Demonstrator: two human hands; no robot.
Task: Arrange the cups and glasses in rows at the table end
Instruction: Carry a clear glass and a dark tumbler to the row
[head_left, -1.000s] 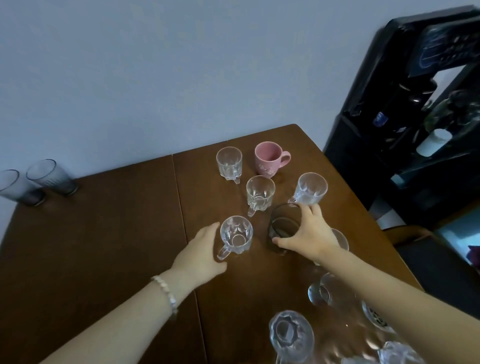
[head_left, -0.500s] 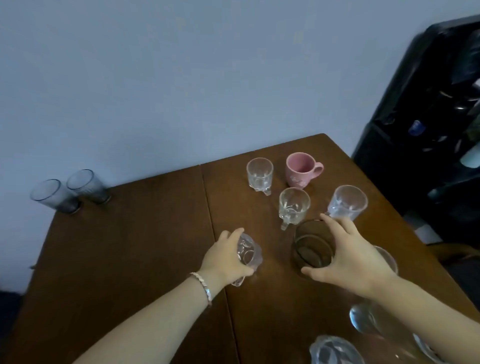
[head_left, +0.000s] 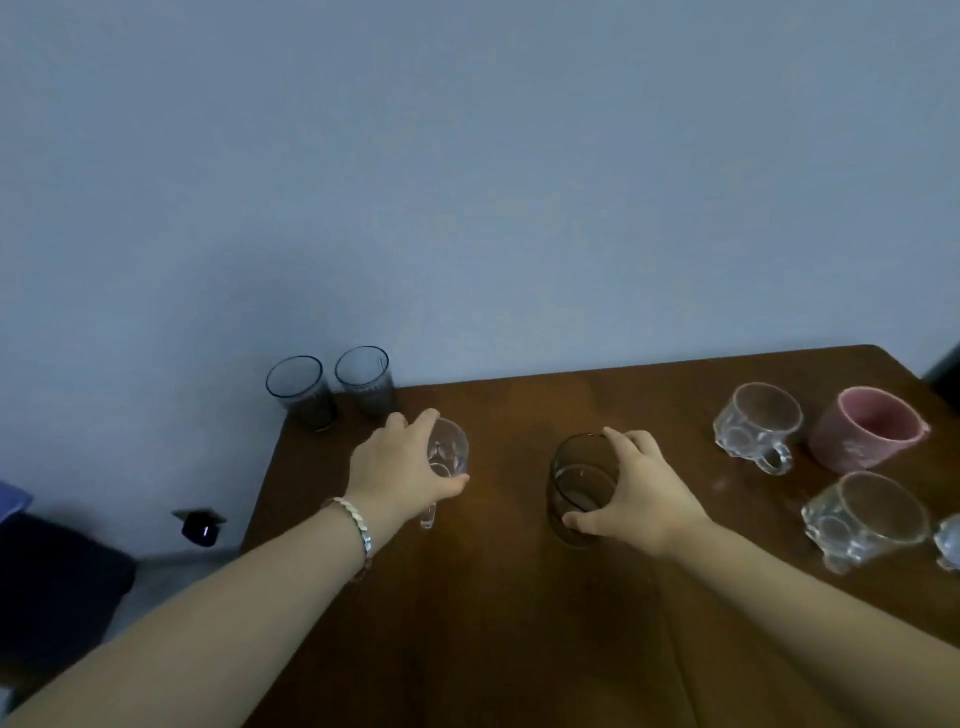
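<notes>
My left hand (head_left: 400, 470) grips a clear glass mug (head_left: 451, 451) from above, just right of two dark tumblers (head_left: 304, 392) (head_left: 366, 382) standing at the table's far left corner. My right hand (head_left: 641, 493) holds a smoky brown glass (head_left: 579, 486) near the middle of the brown wooden table (head_left: 519, 597). On the right stand a clear handled mug (head_left: 756, 426), a pink ceramic mug (head_left: 867, 428) and another clear mug (head_left: 865, 522). One more glass (head_left: 948, 540) is cut off by the right edge.
A plain grey-blue wall runs behind the table. Left of the table, lower down, are a dark seat or bag (head_left: 52, 582) and a small black device with a light (head_left: 200, 527). A dark object (head_left: 945, 366) shows at the far right edge.
Both hands have carried their glasses leftward across the table, the left mug now close to the two dark tumblers. The view has swung left, so the black appliance is nearly gone.
</notes>
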